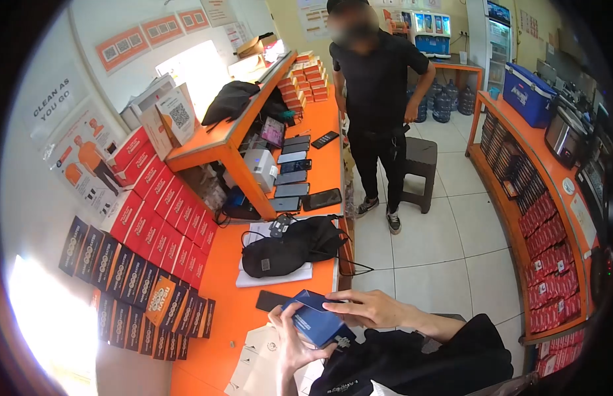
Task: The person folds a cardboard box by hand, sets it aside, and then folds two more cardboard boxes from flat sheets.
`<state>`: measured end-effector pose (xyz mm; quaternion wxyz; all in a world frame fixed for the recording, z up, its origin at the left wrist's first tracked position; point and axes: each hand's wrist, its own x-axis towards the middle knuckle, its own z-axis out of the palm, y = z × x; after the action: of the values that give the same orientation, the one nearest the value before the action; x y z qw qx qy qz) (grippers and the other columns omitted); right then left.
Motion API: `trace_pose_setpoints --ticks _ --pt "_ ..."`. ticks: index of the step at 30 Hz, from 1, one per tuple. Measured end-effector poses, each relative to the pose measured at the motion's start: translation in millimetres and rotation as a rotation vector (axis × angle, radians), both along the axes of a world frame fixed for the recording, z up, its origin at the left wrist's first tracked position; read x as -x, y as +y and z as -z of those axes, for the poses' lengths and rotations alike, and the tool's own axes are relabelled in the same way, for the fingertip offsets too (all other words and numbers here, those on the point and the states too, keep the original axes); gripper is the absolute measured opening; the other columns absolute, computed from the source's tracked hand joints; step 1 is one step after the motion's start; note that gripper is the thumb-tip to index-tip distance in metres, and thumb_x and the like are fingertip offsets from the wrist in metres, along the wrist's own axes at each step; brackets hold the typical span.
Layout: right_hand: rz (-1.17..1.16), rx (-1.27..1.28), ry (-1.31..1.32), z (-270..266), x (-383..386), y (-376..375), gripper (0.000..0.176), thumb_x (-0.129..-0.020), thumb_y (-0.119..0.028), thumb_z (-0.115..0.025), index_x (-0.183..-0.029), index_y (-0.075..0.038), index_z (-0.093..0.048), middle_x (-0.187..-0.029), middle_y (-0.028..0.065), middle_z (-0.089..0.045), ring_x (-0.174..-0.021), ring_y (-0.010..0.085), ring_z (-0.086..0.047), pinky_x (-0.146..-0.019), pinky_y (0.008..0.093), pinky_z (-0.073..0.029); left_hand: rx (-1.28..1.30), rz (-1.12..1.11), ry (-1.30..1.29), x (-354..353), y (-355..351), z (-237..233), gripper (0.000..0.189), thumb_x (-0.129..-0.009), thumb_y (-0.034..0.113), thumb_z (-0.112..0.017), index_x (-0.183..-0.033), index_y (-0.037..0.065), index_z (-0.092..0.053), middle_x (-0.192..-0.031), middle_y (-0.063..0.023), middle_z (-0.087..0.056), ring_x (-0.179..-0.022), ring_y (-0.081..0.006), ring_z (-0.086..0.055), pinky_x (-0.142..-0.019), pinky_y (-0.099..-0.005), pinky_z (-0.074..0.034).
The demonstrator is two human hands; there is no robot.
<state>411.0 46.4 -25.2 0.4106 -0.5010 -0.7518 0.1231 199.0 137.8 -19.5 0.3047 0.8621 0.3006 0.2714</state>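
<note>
A small dark blue cardboard box [313, 325] is held between both hands over the front of the orange counter. My left hand [294, 338] wraps round its left side, thumb near the lower edge and fingers at the top. My right hand [367, 309] grips the upper right edge, fingers lying along a top flap. What is inside the box does not show. Beneath my left hand, flat pale cardboard sheets [250, 363] lie on the counter. A dark phone [271, 301] lies just behind the box, partly covered by it.
Stacked red boxes [164, 228] and black boxes [122, 270] line the counter's left side. A black bag [286, 251] lies on papers; several phones [293, 177] lie beyond. A person [375, 86] stands across, by a dark stool [420, 168]. Shelves [517, 218] curve along the right.
</note>
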Motion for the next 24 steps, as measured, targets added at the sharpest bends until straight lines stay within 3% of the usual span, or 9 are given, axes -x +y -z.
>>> trace_pose_setpoints --ticks 6,7,11,15,18,20,22,23,24 --pt "-0.157 -0.176 -0.016 -5 -6 9 0.049 -0.065 0.006 -0.059 -0.109 -0.013 -0.066 -0.118 0.0023 -0.061 -0.085 0.0177 -0.064 -0.068 0.0300 -0.054 0.056 0.072 0.120 2 -6 -3 0.103 -0.038 0.033 -0.090 -0.118 0.003 -0.032 -0.116 -0.0227 -0.028 -0.115 -0.0396 -0.034 -0.092 -0.0498 -0.042" --pt "-0.204 -0.201 -0.037 -8 -12 11 0.042 -0.065 0.005 -0.059 -0.102 -0.012 -0.068 -0.109 0.0020 -0.065 -0.080 0.0184 -0.064 -0.065 0.0301 -0.052 0.053 0.114 0.139 9 -2 -4 0.103 -0.038 0.033 -0.090 -0.117 0.003 -0.032 -0.116 -0.0226 -0.028 -0.115 -0.0395 -0.035 -0.093 -0.0498 -0.042" --pt "-0.313 -0.203 -0.015 -30 -32 14 0.034 -0.063 0.004 -0.059 -0.092 -0.011 -0.068 -0.095 -0.0001 -0.067 -0.076 0.0196 -0.063 -0.061 0.0296 -0.052 0.168 0.292 0.084 27 9 -1 0.101 -0.040 0.032 -0.091 -0.119 0.009 -0.032 -0.116 -0.0225 -0.029 -0.116 -0.0379 -0.032 -0.095 -0.0469 -0.041" --pt "-0.311 -0.232 -0.057 -34 -14 11 0.033 -0.066 0.001 -0.061 -0.095 -0.014 -0.068 -0.090 0.0001 -0.065 -0.075 0.0189 -0.062 -0.059 0.0301 -0.052 0.129 0.195 0.038 10 -6 -8 0.105 -0.042 0.034 -0.091 -0.121 0.007 -0.029 -0.116 -0.0223 -0.029 -0.116 -0.0375 -0.033 -0.095 -0.0460 -0.040" --pt "-0.496 -0.182 0.060 -52 18 -2 0.029 -0.077 -0.010 -0.066 -0.106 -0.014 -0.066 -0.095 0.0002 -0.064 -0.068 0.0179 -0.058 -0.055 0.0288 -0.047 0.135 0.231 -0.132 -1 -8 8 0.115 -0.042 0.037 -0.091 -0.127 0.004 -0.022 -0.118 -0.0212 -0.029 -0.116 -0.0358 -0.035 -0.096 -0.0447 -0.038" --pt "-0.515 -0.099 0.244 -57 8 4 0.017 -0.085 -0.027 -0.056 -0.093 -0.013 -0.061 -0.099 0.0035 -0.061 -0.085 0.0236 -0.053 -0.078 0.0382 -0.039 0.561 0.262 -0.359 -1 -11 17 0.121 -0.049 0.030 -0.089 -0.137 0.005 -0.010 -0.126 -0.0210 -0.024 -0.123 -0.0343 -0.032 -0.101 -0.0464 -0.034" --pt "-0.390 -0.172 0.301 -37 0 26 0.027 -0.090 -0.036 -0.045 -0.081 -0.012 -0.055 -0.101 0.0058 -0.059 -0.099 0.0277 -0.048 -0.093 0.0459 -0.028 0.838 0.222 -0.553 -11 -29 -25 0.123 -0.053 0.025 -0.086 -0.141 0.007 -0.002 -0.131 -0.0211 -0.021 -0.127 -0.0330 -0.029 -0.104 -0.0473 -0.031" --pt "-0.330 -0.205 0.325 -32 -3 33 0.035 -0.092 -0.041 -0.040 -0.076 -0.012 -0.051 -0.102 0.0070 -0.058 -0.107 0.0297 -0.045 -0.100 0.0498 -0.022 0.514 0.331 -0.358 -11 -21 7 0.125 -0.059 0.017 -0.081 -0.143 0.013 0.012 -0.135 -0.0208 -0.020 -0.129 -0.0303 -0.029 -0.105 -0.0463 -0.031" --pt "-0.431 -0.083 0.229 -25 13 37 0.037 -0.094 -0.042 -0.039 -0.076 -0.011 -0.049 -0.100 0.0058 -0.057 -0.118 0.0290 -0.042 -0.103 0.0500 -0.019 0.604 0.367 -0.316 -14 -20 21 0.128 -0.060 0.017 -0.080 -0.142 0.015 0.017 -0.136 -0.0193 -0.023 -0.126 -0.0294 -0.034 -0.104 -0.0449 -0.033"
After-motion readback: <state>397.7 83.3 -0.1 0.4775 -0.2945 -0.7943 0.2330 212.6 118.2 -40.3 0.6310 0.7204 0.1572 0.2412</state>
